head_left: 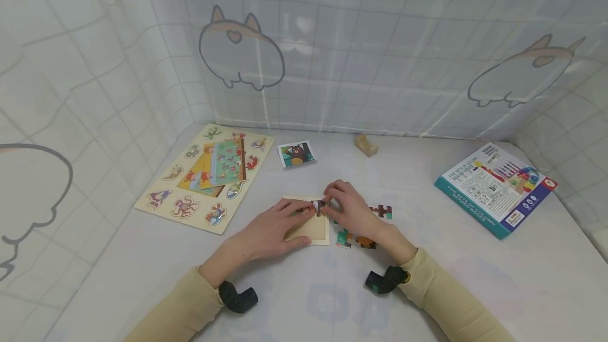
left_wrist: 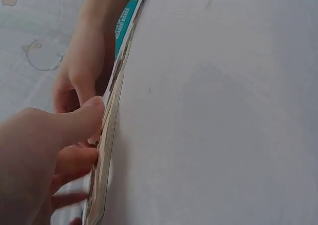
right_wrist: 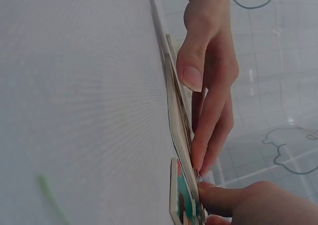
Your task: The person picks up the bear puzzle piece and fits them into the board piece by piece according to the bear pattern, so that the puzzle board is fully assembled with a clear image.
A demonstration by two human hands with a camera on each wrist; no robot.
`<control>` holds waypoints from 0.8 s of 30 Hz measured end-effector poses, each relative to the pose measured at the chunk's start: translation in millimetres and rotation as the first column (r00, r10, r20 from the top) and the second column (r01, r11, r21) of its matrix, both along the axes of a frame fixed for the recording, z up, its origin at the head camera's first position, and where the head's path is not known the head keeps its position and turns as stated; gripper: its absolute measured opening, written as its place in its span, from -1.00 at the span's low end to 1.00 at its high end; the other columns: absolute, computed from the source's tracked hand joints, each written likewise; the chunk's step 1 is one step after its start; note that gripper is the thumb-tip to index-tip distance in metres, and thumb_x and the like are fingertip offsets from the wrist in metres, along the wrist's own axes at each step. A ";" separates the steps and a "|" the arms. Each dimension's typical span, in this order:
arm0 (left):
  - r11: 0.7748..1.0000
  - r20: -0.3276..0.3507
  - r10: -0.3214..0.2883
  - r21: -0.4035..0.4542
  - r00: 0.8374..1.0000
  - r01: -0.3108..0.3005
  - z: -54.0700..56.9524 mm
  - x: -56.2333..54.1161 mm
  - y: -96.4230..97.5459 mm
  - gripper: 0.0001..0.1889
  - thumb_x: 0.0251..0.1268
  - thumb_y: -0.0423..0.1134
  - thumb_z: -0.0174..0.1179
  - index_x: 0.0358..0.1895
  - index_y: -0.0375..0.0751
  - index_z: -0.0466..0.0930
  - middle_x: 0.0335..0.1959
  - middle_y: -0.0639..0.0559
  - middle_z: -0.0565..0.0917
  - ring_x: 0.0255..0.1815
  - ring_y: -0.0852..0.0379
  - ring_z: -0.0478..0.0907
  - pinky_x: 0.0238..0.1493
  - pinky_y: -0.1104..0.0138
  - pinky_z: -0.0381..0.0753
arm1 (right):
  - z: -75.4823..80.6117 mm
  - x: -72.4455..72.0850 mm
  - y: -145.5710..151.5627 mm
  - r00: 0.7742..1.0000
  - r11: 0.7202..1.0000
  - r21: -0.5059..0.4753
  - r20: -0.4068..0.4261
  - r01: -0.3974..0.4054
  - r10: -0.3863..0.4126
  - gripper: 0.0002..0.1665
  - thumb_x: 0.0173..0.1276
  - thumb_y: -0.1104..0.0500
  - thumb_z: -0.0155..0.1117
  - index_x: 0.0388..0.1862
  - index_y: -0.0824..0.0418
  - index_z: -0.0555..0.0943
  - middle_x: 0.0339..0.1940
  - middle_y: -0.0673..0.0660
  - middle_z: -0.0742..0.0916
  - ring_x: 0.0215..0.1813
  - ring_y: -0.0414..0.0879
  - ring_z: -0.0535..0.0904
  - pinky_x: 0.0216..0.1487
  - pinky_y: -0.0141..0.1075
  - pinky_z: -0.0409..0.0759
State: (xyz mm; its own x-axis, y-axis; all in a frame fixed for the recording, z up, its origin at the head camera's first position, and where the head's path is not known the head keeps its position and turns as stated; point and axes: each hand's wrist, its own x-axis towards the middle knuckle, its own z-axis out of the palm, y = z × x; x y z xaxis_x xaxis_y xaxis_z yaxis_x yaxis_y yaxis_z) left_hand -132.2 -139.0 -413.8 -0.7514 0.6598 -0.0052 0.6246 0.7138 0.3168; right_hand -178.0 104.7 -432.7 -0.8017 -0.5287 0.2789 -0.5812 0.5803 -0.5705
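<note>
A small square wooden puzzle tray (head_left: 319, 232) lies on the table between the two hands. At its upper right corner is a dark-and-white jigsaw piece (head_left: 317, 207). The left hand (head_left: 277, 228) rests over the tray's left side, fingers fairly straight. Its fingertips touch the piece, and its thumb (left_wrist: 82, 118) lies near the tray edge in the left wrist view. From the right, the right hand (head_left: 353, 211) pinches the piece with bent fingers; its thumb (right_wrist: 223, 197) shows low in the right wrist view. Loose jigsaw pieces (head_left: 344, 238) lie partly hidden beneath the right hand.
A picture card with a bear (head_left: 296, 154) lies behind the tray. To the left is a sea-animal board (head_left: 173, 186) with two colourful pictures (head_left: 227, 162) on it. A small tan block-like object (head_left: 366, 145) sits at the back; a boxed set (head_left: 494, 189) lies right.
</note>
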 end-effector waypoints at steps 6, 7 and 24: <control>0.999 0.015 -0.035 0.029 0.999 0.035 -1.6 0.6 3.8 -0.20 0.43 0.27 0.04 0.57 -0.12 0.15 0.60 0.07 0.17 0.61 0.06 0.06 0.57 0.12 0.17 | -0.6 -0.6 0.0 1.000 1.000 -0.004 -0.010 0.000 0.000 -0.86 0.33 0.13 0.42 -0.23 0.17 0.68 0.06 0.10 0.62 0.13 0.02 0.49 0.15 -0.05 0.57; 0.999 0.019 -0.032 0.036 0.999 0.031 -1.7 0.6 4.4 -0.19 0.43 0.27 0.04 0.58 -0.12 0.14 0.60 0.06 0.18 0.61 0.06 0.07 0.57 0.12 0.17 | -0.9 -0.8 0.1 1.000 1.000 -0.003 -0.012 0.003 -0.003 -0.86 0.33 0.13 0.42 -0.24 0.17 0.68 0.05 0.11 0.62 0.13 0.02 0.49 0.15 -0.05 0.57; 1.000 0.078 -0.013 0.029 0.997 0.011 -4.8 -1.8 3.2 -0.18 0.41 0.31 0.03 0.60 0.02 0.08 0.61 0.17 0.13 0.63 0.11 -0.01 0.60 0.14 0.11 | -0.6 -1.5 0.4 1.000 1.000 -0.022 0.011 0.001 -0.001 -0.89 0.32 0.15 0.43 -0.27 0.17 0.74 0.05 0.14 0.64 0.16 0.04 0.51 0.19 -0.03 0.59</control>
